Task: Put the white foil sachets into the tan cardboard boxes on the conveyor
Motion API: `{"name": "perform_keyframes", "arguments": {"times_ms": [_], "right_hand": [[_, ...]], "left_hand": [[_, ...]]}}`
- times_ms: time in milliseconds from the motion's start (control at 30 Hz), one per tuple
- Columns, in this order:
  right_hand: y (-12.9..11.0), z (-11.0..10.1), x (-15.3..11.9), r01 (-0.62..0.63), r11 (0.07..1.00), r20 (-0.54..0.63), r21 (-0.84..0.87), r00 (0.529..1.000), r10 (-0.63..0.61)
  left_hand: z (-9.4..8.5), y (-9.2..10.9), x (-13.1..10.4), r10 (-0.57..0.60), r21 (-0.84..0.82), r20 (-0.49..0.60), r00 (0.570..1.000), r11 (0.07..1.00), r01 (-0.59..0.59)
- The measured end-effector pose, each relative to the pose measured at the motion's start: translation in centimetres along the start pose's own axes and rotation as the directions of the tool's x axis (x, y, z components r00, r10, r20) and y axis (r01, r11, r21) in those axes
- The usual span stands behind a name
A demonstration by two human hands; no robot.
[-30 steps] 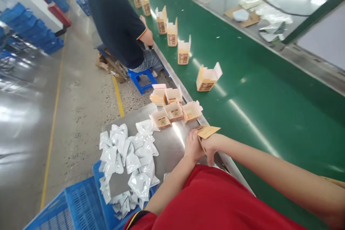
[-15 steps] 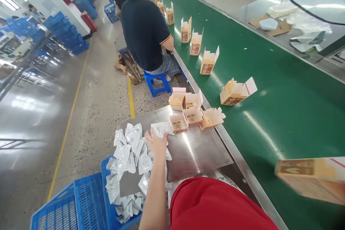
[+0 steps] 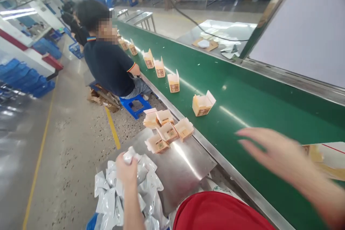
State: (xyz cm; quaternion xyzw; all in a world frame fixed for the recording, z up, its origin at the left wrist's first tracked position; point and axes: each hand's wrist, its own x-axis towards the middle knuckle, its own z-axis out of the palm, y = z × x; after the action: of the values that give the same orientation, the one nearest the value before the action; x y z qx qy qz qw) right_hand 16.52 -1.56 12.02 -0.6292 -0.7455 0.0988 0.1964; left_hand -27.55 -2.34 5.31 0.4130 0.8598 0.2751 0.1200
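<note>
My left hand [image 3: 126, 169] is closed around the edge of a silver foil pouch [image 3: 130, 153] at the top of a pile of similar pouches [image 3: 109, 201]. Over the green conveyor belt [image 3: 242, 90], my right hand [image 3: 275, 152] is stretched out with thumb and fingers apart, holding nothing and slightly blurred. Behind its wrist, an open carton [image 3: 330, 160] shows at the right edge. Several open small cartons [image 3: 168, 132] stand grouped on the metal table [image 3: 185, 169], beyond my left hand. Another carton [image 3: 202, 105] rides on the belt with its flap raised.
A person in a dark shirt [image 3: 107, 68] sits on a blue stool [image 3: 136, 105] beside the belt. More cartons [image 3: 159, 68] line the belt farther off. A metal rail [image 3: 205, 140] separates table and belt. Part of a blue crate [image 3: 92, 221] shows below the pouches.
My left hand has gone from lying spread on the pouches to gripping one. My right hand has come into view above the belt. The camera view has swung up and right.
</note>
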Motion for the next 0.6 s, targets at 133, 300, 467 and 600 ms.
{"name": "perform_keyframes", "arguments": {"times_ms": [133, 300, 467, 600], "right_hand": [[-8.6, 2.7, 3.8, 0.25, 0.706, 0.242, 0.663, 0.821, -0.518], [-7.2, 2.1, 4.6, 0.042, 0.627, 0.389, 0.778, 0.752, -0.532], [1.4, -1.2, 4.0, -0.155, 0.775, 0.457, 0.612, 0.869, -0.187], [4.2, -2.3, 5.9, -0.145, 0.885, -0.144, 0.442, 0.963, 0.23]], "left_hand": [[-3.0, 4.8, -5.0, 0.114, -0.526, 0.502, 0.857, 0.827, 0.199], [2.3, 15.2, -11.8, 0.397, -0.532, 0.844, 0.36, 0.708, 0.464], [9.7, 21.6, -11.8, 0.532, -0.519, 0.838, 0.123, 0.706, 0.481], [16.9, 23.5, -10.2, 0.38, -0.688, 0.672, 0.636, 0.639, 0.345]]}}
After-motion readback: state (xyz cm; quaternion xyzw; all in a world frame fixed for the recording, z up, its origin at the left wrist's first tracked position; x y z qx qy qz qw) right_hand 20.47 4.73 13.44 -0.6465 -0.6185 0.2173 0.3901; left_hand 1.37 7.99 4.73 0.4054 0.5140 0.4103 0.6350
